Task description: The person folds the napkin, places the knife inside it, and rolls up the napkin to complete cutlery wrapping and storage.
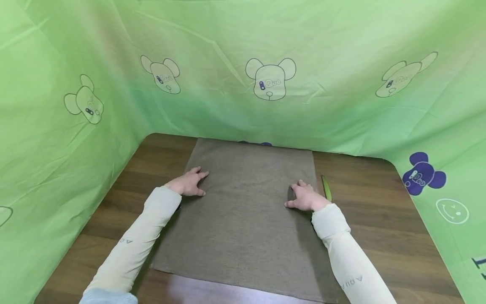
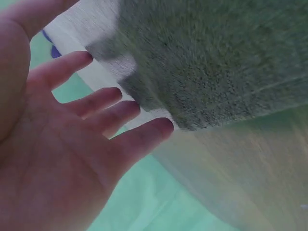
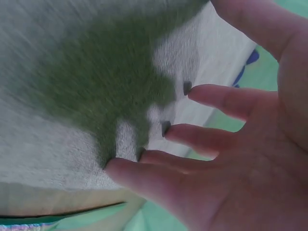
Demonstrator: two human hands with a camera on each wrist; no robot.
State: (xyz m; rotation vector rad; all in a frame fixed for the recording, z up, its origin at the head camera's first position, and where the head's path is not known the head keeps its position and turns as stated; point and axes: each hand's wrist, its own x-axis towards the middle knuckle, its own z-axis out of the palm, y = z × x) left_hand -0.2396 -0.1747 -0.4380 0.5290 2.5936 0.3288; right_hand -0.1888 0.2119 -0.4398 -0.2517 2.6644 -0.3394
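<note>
A greyish-brown cloth (image 1: 243, 219) lies spread flat over the middle of a wooden table. Near its left edge is my left hand (image 1: 188, 183), palm down with fingers spread; in the left wrist view the cloth (image 2: 216, 57) appears just past the fingertips, beside its edge. Over the right part of the cloth my right hand (image 1: 305, 197) rests with fingers apart. In the right wrist view its fingertips touch or nearly touch the cloth (image 3: 43, 149) and cast a shadow on it. Neither hand holds anything.
A slim green object (image 1: 326, 188) lies on the wooden table (image 1: 376, 219) just right of the cloth, partly behind my right hand. Green curtains (image 1: 212, 38) with printed bear heads stand behind and along both sides. A pale surface (image 1: 212, 291) shows below the cloth's front edge.
</note>
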